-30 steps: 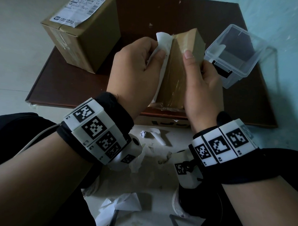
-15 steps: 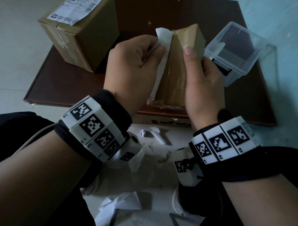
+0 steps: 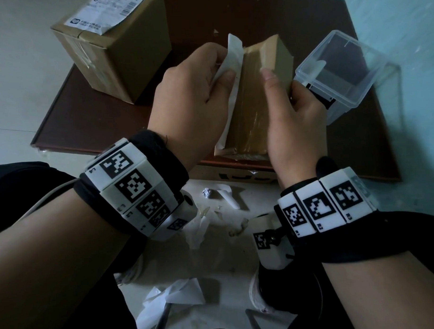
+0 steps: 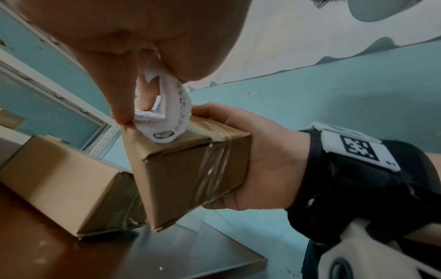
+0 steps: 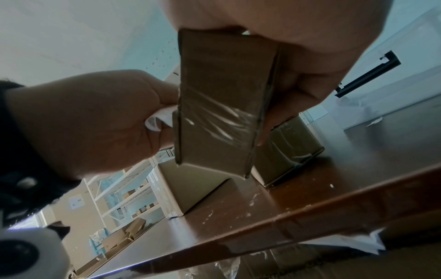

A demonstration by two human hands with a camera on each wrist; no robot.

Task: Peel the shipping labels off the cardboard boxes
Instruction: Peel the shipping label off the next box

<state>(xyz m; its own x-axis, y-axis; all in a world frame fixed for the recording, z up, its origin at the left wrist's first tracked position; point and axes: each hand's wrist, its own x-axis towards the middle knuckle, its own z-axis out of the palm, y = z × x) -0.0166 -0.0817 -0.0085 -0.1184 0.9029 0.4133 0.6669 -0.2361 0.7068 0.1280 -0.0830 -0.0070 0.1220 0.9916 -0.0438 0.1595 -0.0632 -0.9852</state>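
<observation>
— Where's the small cardboard box [image 3: 251, 99]?

— Raised just above the brown board [image 3: 91, 112], tilted on edge, clear tape across its faces. Its white label [image 3: 229, 90] curls off one side, partly stuck.

— And the other?

— The larger cardboard box [image 3: 123, 52] sits at the board's far left corner, printed label [image 3: 107, 13] flat on top.

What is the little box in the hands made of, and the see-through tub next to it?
The small box looks like brown cardboard: matte, with folded edges, wrapped in shiny clear tape. The tub looks like clear hard plastic, since the table shows through its glossy walls.
</observation>
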